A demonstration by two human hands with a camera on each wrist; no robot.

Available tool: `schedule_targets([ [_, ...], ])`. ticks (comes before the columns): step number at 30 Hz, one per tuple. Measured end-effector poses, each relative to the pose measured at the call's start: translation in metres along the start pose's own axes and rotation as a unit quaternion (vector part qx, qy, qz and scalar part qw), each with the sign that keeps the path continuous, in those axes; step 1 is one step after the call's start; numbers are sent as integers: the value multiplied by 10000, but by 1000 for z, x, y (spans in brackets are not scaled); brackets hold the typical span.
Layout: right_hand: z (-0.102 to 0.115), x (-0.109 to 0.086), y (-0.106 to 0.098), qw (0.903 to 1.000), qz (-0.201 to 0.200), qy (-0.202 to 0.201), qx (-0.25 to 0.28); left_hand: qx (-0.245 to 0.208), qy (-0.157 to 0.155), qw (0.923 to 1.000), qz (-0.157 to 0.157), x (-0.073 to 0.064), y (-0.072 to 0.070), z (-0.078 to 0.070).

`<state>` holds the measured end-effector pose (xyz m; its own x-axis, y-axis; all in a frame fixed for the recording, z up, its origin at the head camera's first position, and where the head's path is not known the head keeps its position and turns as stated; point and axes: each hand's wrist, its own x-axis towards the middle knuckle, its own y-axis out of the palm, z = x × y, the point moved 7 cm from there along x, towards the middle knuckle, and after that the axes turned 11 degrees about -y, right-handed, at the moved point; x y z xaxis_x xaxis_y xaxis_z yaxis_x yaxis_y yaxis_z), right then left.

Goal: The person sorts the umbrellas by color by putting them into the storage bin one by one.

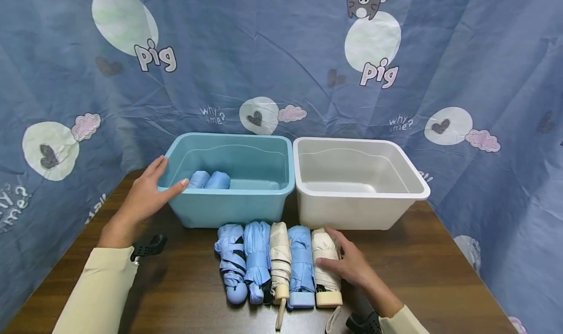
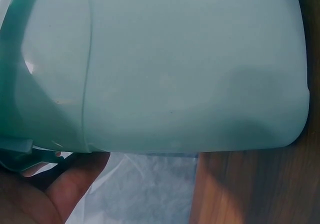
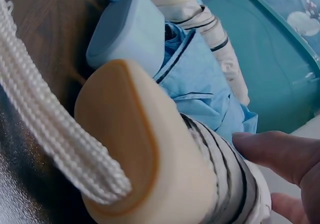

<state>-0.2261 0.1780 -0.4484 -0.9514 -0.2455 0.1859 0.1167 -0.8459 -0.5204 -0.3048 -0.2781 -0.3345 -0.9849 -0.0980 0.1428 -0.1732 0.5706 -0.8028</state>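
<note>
My left hand (image 1: 147, 192) rests at the left rim of a blue-green plastic bin (image 1: 228, 212), fingers fairly straight and thumb near the front corner. Two rolled light-blue umbrellas (image 1: 218, 180) show inside this bin, partly hidden by its front wall. My right hand (image 1: 352, 260) grips the rightmost cream folding umbrella (image 1: 326, 270), thumb (image 3: 270, 151) on one side and fingers on the other. That umbrella lies on the table, its cream handle (image 3: 150, 149) and cord toward me. Left of it lie a blue umbrella (image 1: 301, 265), a cream one (image 1: 280, 256) and two more blue ones (image 1: 257, 251).
A white plastic bin (image 1: 352, 212) stands beside the blue-green one, on its right. Both sit at the back of the brown wooden table (image 1: 189, 275), before a blue printed cloth (image 1: 281, 55). A cord (image 1: 280, 314) hangs from the middle cream umbrella toward the front.
</note>
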Motion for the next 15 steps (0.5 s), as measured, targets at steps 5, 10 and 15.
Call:
schedule_targets([
  [5, 3, -1, 2, 9991, 2, -45, -425, 13, -53, 10000, 50, -2, 0, 3],
  [10, 5, 1, -1, 9989, -132, -123, -444, -110, 2, 9999, -56, 1, -3, 1],
  [15, 4, -1, -3, 9991, -90, -136, -403, -20, -17, 10000, -21, 1, -3, 1],
])
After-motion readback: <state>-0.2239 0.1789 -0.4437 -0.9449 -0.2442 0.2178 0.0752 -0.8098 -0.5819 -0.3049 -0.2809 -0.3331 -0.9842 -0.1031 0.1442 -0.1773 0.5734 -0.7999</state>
